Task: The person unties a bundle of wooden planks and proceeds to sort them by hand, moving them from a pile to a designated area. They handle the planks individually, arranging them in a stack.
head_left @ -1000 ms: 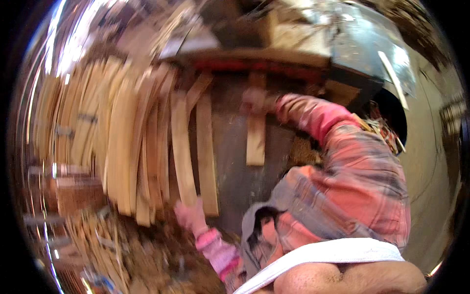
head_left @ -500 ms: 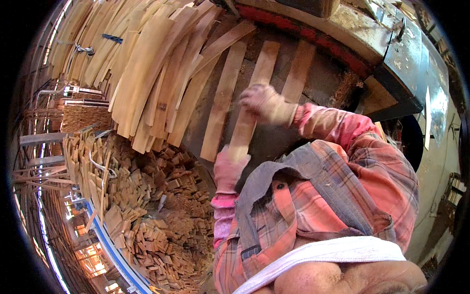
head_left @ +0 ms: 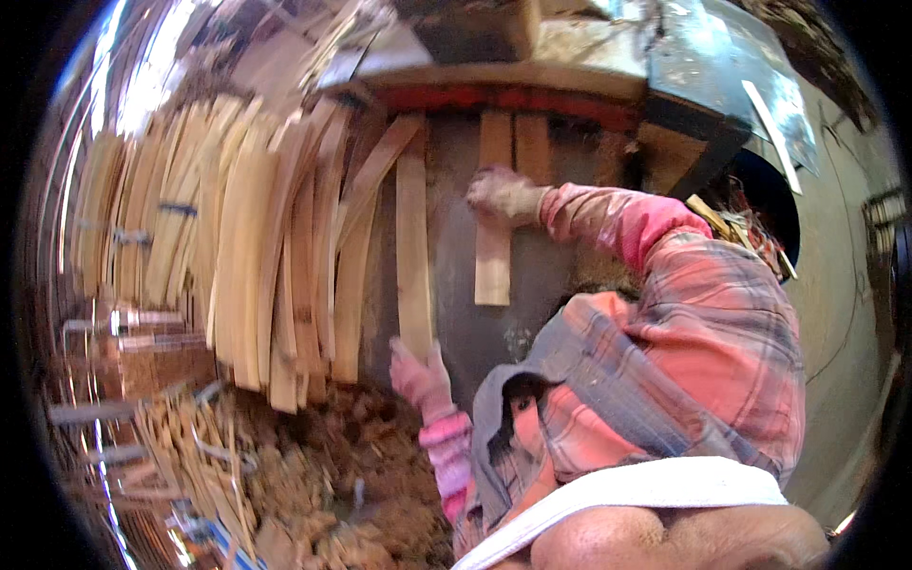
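Several long, pale wooden slats lie side by side on a dark surface in front of me. My left hand grips the near end of one wooden slat, thumb and fingers on either side of it. To its right, my right hand, which looks gloved, is closed over the middle of a shorter slat. That slat's near end sticks out below the hand. Part of a third slat shows beyond my right wrist. Motion blur softens the finger detail.
A dense row of slats stands at the left, one slat leaning across others. Below it is a heap of wood offcuts. A machine bed with a red edge borders the far side. A dark round container with scraps is at right.
The view has swung. My left hand has left the near end of the slat under my right hand and moved left onto the neighbouring slat. My right hand stays on its slat.
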Available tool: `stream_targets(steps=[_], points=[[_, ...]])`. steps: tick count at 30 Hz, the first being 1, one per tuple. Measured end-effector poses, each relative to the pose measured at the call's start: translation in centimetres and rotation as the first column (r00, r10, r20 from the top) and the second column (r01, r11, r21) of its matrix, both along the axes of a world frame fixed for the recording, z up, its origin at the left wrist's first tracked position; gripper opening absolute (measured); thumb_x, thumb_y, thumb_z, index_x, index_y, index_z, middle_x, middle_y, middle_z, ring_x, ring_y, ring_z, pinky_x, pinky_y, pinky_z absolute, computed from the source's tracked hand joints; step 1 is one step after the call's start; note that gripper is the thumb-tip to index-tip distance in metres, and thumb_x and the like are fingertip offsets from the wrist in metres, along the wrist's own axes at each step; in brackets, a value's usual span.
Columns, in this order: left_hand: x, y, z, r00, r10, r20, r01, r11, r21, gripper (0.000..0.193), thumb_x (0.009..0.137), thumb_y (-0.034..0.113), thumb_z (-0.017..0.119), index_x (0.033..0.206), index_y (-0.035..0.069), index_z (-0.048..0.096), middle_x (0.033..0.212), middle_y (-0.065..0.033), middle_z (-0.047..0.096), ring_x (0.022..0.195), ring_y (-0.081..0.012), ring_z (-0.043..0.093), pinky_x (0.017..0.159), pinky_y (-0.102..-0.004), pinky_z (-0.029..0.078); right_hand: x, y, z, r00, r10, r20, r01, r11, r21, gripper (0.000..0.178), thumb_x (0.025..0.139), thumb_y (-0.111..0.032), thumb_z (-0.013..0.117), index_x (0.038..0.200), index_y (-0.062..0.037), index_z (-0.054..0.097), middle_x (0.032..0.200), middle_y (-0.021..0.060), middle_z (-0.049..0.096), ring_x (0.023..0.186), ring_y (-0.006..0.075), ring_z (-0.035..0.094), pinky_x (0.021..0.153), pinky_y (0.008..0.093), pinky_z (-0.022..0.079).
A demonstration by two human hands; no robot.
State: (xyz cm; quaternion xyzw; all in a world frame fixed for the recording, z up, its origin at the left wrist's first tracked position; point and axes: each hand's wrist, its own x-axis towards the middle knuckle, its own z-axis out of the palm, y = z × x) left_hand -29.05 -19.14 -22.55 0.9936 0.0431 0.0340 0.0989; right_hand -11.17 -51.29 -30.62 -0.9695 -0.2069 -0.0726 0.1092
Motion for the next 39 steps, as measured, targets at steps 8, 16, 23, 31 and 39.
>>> stream_targets(steps=[8,16,23,31,39], points=[[-3.7,1.0,-0.3,0.996,-0.09,-0.012,0.089,0.995,-0.036,0.073,0.074,0.03,0.084,0.132,-0.001,0.053,0.109,-0.027,0.065,0.102,-0.0463,0.062,0.089,-0.0527,0.049,0.3,3.7,3.5,0.978,-0.207,-0.006,0.207,0.978,-0.028,0.027,0.069,-0.028,0.074,0.093,-0.0172,0.072,0.101,0.0071,0.069,0.105,0.0299,0.064,0.084,0.0443,0.052],[-2.4,0.0,-1.3,0.973,-0.228,-0.045,0.225,0.973,-0.058,0.085,0.076,0.044,0.081,0.141,-0.002,0.05,0.121,-0.0221,0.064,0.113,-0.0398,0.061,0.096,-0.0479,0.049,-4.0,11.8,3.9,0.972,0.211,-0.105,-0.205,0.977,0.066,0.033,0.085,-0.041,0.065,0.096,-0.0112,0.073,0.104,0.0112,0.07,0.105,0.0339,0.065,0.09,0.0482,0.05],[6.9,10.3,5.5,0.852,-0.093,0.516,-0.006,0.982,0.187,0.074,0.088,0.049,0.071,0.141,0.002,0.051,0.128,-0.0229,0.058,0.116,-0.0399,0.056,0.104,-0.0486,0.044,-1.5,7.2,5.1,0.991,0.132,-0.004,-0.132,0.991,-0.014,0.032,0.087,-0.037,0.064,0.091,-0.0072,0.076,0.094,0.0175,0.072,0.091,0.037,0.07,0.081,0.0486,0.056],[23.7,20.2,19.0,0.85,0.122,0.513,-0.24,0.955,0.171,0.067,0.09,0.051,0.066,0.136,0.003,0.055,0.137,-0.0235,0.056,0.127,-0.0401,0.054,0.107,-0.0489,0.044,0.7,3.4,5.1,0.996,0.077,-0.055,-0.085,0.984,-0.157,0.034,0.089,-0.038,0.06,0.088,-0.0058,0.072,0.096,0.0181,0.069,0.098,0.0403,0.062,0.091,0.052,0.046],[33.9,24.7,19.8,0.943,0.276,0.185,-0.316,0.917,0.244,0.075,0.096,0.068,0.042,0.148,0.014,0.048,0.153,-0.0163,0.046,0.139,-0.0354,0.047,0.111,-0.0514,0.041,2.9,-0.1,3.9,0.998,0.055,0.035,-0.051,0.993,-0.107,0.034,0.086,-0.037,0.061,0.091,-0.0059,0.073,0.1,0.0184,0.07,0.102,0.0398,0.062,0.094,0.0505,0.046]])
